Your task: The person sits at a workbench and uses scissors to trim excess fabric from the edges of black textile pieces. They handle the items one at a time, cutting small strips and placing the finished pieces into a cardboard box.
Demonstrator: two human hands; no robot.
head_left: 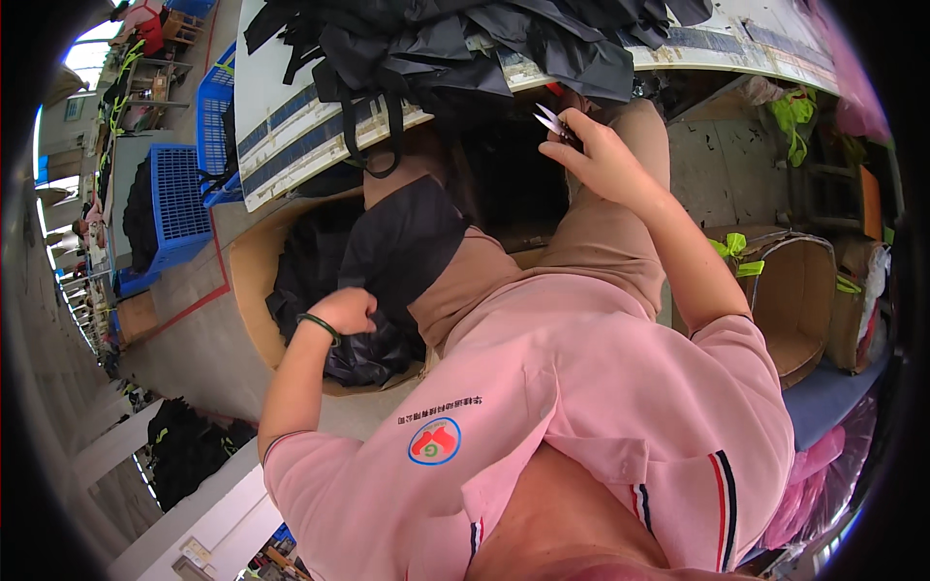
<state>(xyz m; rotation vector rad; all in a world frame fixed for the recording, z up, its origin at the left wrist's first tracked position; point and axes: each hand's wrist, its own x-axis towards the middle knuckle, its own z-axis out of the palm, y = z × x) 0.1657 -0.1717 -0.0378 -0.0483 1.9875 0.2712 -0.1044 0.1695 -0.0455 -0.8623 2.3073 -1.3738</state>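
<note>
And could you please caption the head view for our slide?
Right hand holding pointed snips, left hand beside black fabric draped over the left thigh.

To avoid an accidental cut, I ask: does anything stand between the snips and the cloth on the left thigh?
Nothing visible does: the way from the snips in the right hand to the cloth looks open. The left hand is beyond it.

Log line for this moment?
left hand: beside black fabric piece, contact unclear; right hand: holding silver metal snips; black fabric heap: on white table
</note>
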